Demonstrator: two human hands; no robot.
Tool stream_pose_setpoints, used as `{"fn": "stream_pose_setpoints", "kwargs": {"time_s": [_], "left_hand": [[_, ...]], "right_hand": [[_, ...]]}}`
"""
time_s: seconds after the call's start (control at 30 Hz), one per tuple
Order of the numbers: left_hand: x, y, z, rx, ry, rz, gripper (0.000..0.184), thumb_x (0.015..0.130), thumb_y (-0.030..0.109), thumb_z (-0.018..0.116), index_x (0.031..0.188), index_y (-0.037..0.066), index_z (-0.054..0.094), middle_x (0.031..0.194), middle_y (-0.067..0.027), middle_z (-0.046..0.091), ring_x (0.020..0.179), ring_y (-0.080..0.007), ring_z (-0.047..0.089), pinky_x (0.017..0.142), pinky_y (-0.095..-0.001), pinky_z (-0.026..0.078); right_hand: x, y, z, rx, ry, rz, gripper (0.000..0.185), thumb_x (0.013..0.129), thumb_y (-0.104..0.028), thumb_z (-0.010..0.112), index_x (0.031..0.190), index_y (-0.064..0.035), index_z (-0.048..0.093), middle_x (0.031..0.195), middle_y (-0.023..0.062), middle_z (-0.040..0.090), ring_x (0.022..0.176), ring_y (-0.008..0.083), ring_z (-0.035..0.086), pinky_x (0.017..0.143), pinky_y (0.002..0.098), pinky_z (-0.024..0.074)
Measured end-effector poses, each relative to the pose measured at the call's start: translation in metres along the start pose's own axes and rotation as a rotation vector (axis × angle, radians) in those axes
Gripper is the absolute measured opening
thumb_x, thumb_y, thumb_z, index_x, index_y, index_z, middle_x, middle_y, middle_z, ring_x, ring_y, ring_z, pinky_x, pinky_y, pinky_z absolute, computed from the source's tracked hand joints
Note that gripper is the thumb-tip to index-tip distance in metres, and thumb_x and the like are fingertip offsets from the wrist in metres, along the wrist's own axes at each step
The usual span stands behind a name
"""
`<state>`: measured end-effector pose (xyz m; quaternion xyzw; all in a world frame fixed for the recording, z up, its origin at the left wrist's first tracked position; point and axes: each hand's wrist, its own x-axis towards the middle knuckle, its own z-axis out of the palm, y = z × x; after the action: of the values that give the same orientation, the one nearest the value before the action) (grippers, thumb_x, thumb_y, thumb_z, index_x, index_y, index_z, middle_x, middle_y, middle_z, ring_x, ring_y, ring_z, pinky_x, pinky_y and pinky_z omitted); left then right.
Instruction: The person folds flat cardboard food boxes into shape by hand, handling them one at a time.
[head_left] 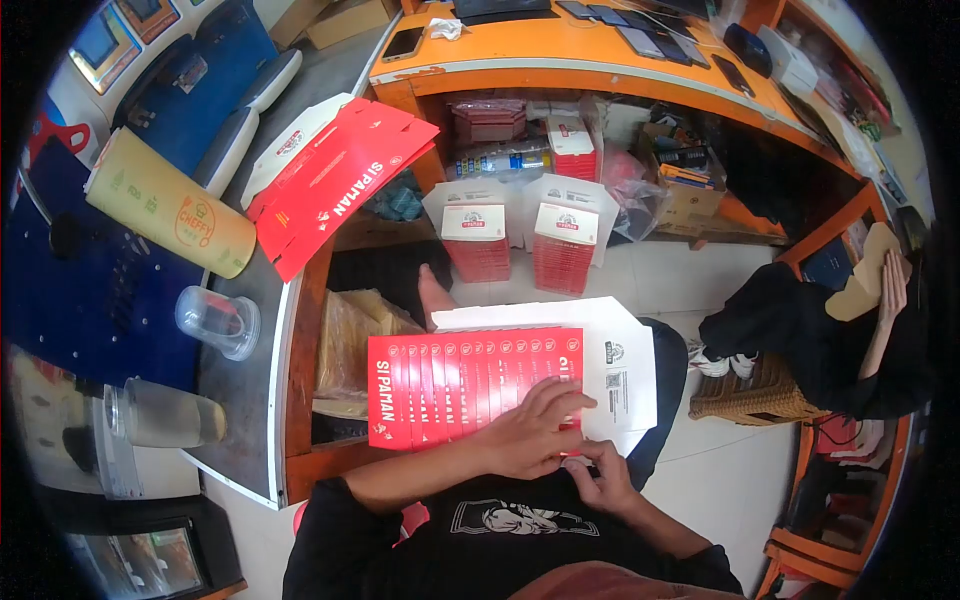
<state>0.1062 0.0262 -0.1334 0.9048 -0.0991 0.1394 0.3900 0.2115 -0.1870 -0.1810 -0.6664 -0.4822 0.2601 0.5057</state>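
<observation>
A row of overlapping red cartons (430, 385) with white lettering lies across the lap, the front faces fanned out to the left. At its right end a white flap piece (625, 375) with small print sticks out. My left hand (530, 430) rests on the right end of the row, fingers spread over the red face. Close beside it, my right hand (600, 475) is at the lower edge of the cartons, its thumb and fingers pressed together near a small bit of red and white. What they pinch is too small to make out.
Flat red cartons (340, 180) lie on the grey counter (262, 400) at left, with a Cheffy cup (175, 205) and clear cups (222, 322). Two carton stacks (565, 245) stand on the floor ahead. Phones lie on the orange desk (540, 45). Another person (800, 330) sits at right, holding brown card.
</observation>
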Motion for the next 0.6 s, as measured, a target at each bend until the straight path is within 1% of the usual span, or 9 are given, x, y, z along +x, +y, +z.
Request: {"fn": "stream_pose_setpoints", "kwargs": {"time_s": [0.1, 0.13, 0.2, 0.27, 0.33, 0.37, 0.43, 0.53, 0.6], "left_hand": [[0.008, 0.006, -0.025, 0.010, 0.045, -0.062, 0.046, 0.071, 0.025, 0.084, 0.112, 0.013, 0.067, 0.151, -0.0205, 0.035, 0.143, -0.0475, 0.030, 0.119, -0.0605, 0.023], [0.010, 0.008, -0.036, 0.008, 0.059, -0.096, 0.050, 0.072, 0.029, 0.085, 0.116, 0.014, 0.067, 0.154, -0.0212, 0.032, 0.142, -0.0489, 0.029, 0.119, -0.0604, 0.024], [0.008, -0.001, -0.061, 0.093, 0.194, -0.337, 0.061, 0.072, 0.036, 0.085, 0.125, 0.013, 0.065, 0.153, -0.0228, 0.034, 0.141, -0.0486, 0.031, 0.117, -0.0638, 0.025], [0.007, -0.038, -0.095, 0.520, 0.373, -0.321, 0.060, 0.076, 0.039, 0.083, 0.127, 0.013, 0.065, 0.145, -0.0228, 0.045, 0.132, -0.0441, 0.048, 0.116, -0.0604, 0.028], [-0.011, -0.082, -0.103, 0.375, 0.394, -0.526, 0.055, 0.082, 0.051, 0.077, 0.118, 0.010, 0.070, 0.131, -0.0224, 0.061, 0.127, -0.0414, 0.055, 0.112, -0.0572, 0.037], [-0.011, -0.083, -0.099, 0.332, 0.279, -0.640, 0.054, 0.083, 0.054, 0.075, 0.111, 0.008, 0.072, 0.119, -0.0220, 0.065, 0.118, -0.0405, 0.060, 0.107, -0.0545, 0.041], [-0.010, -0.079, -0.092, 0.247, 0.048, -0.864, 0.057, 0.085, 0.060, 0.070, 0.099, 0.005, 0.076, 0.097, -0.0212, 0.073, 0.100, -0.0388, 0.069, 0.096, -0.0490, 0.050], [0.004, -0.062, -0.089, 0.354, 0.061, -0.741, 0.063, 0.085, 0.065, 0.066, 0.085, 0.003, 0.077, 0.078, -0.0209, 0.071, 0.085, -0.0404, 0.071, 0.082, -0.0459, 0.055], [0.001, -0.064, -0.087, 0.336, 0.057, -0.748, 0.058, 0.084, 0.063, 0.069, 0.088, 0.006, 0.079, 0.080, -0.0197, 0.072, 0.084, -0.0388, 0.071, 0.080, -0.0461, 0.055]], "right_hand": [[0.003, 0.000, -0.010, 0.273, -0.064, 0.115, 0.041, 0.101, -0.004, 0.056, 0.135, 0.0011, 0.034, 0.127, 0.0206, 0.058, 0.117, 0.0274, 0.061, 0.106, 0.0411, 0.0456], [0.014, 0.000, -0.013, 0.405, 0.017, 0.224, 0.042, 0.105, -0.011, 0.049, 0.138, 0.0008, 0.027, 0.137, 0.0191, 0.051, 0.130, 0.0246, 0.050, 0.112, 0.0422, 0.0388], [0.047, -0.007, -0.027, 0.317, 0.209, 0.273, 0.040, 0.109, -0.025, 0.041, 0.137, 0.0021, 0.032, 0.136, 0.0202, 0.054, 0.127, 0.0256, 0.054, 0.113, 0.0414, 0.0363], [0.082, 0.008, -0.034, 0.380, 0.324, 0.148, 0.040, 0.110, -0.027, 0.040, 0.136, 0.0031, 0.040, 0.135, 0.0204, 0.057, 0.129, 0.0266, 0.053, 0.115, 0.0400, 0.0356], [0.125, 0.013, -0.030, 0.337, 0.355, 0.094, 0.043, 0.110, -0.027, 0.040, 0.138, 0.0043, 0.048, 0.141, 0.0172, 0.055, 0.136, 0.0239, 0.049, 0.117, 0.0361, 0.0326], [0.142, 0.024, -0.027, 0.247, 0.294, 0.120, 0.052, 0.110, -0.038, 0.041, 0.146, -0.0011, 0.043, 0.148, 0.0168, 0.049, 0.143, 0.0261, 0.043, 0.120, 0.0391, 0.0297], [0.177, 0.061, 0.003, 0.492, 0.256, 0.180, 0.062, 0.111, -0.049, 0.028, 0.148, -0.0015, 0.045, 0.148, 0.0148, 0.050, 0.143, 0.0234, 0.042, 0.121, 0.0373, 0.0281], [0.188, 0.027, 0.017, 0.535, 0.038, 0.313, 0.070, 0.111, -0.053, 0.018, 0.139, -0.0011, 0.056, 0.135, 0.0134, 0.061, 0.125, 0.0201, 0.058, 0.111, 0.0346, 0.0415], [0.191, 0.028, 0.017, 0.685, -0.010, 0.397, 0.070, 0.111, -0.053, 0.018, 0.133, -0.0004, 0.059, 0.135, 0.0144, 0.059, 0.125, 0.0212, 0.056, 0.111, 0.0341, 0.0397]]}}
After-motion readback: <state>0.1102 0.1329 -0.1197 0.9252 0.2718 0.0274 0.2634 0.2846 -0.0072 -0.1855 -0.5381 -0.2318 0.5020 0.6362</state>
